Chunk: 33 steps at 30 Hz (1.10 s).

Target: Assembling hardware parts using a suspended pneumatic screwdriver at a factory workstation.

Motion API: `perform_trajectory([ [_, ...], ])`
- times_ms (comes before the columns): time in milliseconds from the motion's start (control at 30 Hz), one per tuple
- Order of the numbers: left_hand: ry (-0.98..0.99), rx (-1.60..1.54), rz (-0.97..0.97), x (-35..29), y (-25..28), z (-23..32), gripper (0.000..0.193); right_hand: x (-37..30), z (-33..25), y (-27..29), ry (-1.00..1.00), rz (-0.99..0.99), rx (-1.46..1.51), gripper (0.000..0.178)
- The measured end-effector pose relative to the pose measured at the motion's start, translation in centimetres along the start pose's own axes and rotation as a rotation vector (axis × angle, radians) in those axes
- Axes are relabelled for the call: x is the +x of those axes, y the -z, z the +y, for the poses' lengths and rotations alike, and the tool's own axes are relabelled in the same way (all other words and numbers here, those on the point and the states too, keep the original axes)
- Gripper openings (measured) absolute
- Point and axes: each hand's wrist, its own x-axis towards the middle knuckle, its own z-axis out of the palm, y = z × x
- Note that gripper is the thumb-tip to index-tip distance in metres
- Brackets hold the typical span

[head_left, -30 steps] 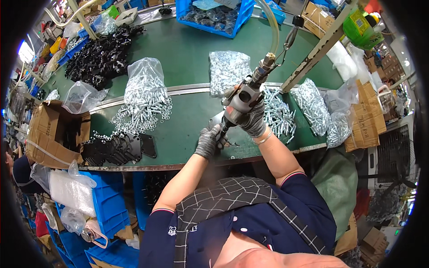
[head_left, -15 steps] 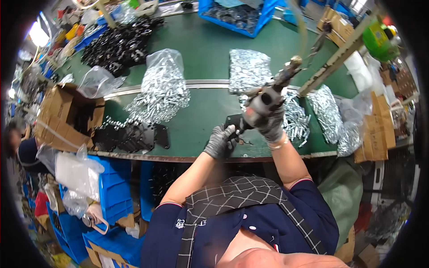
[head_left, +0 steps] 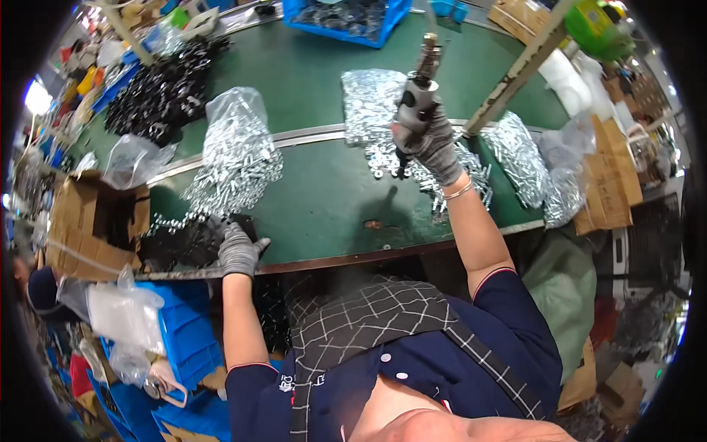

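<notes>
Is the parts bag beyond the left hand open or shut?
Open: loose metal parts spill from the clear bag toward the left hand.

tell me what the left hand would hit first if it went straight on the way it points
Probably the black plates, right at the left hand; whether they touch is unclear. The silver parts lie just beyond.

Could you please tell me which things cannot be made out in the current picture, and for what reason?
All in the head view:
- Left hand: its fingertips blur into the dark plates, so whether it grips one is unclear.
- Tool: its handle is covered by the right hand.
- Blue bin: its far side is cut off by the upper edge.
- Cardboard box: its contents are lost in shadow.
</notes>
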Motion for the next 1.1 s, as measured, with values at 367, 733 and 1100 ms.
perform_trajectory([
  [367, -0.043, 0.107, -0.041, 3.7, -3.0, -1.8, 0.046, -8.9, 1.0, 6.6, -0.514, -1.054, -1.035, 0.028],
  [733, -0.141, -1.848, -0.441, -1.9, -0.9, 3.3, 0.032, -10.5, -0.9, 5.1, -0.555, -0.721, -0.439, 0.018],
  [1100, -0.239, -2.064, -1.058, -4.9, -4.9, 12.5, 0.036, -12.2, -6.6, -2.2, -0.026, -0.344, -0.011, 0.013],
])
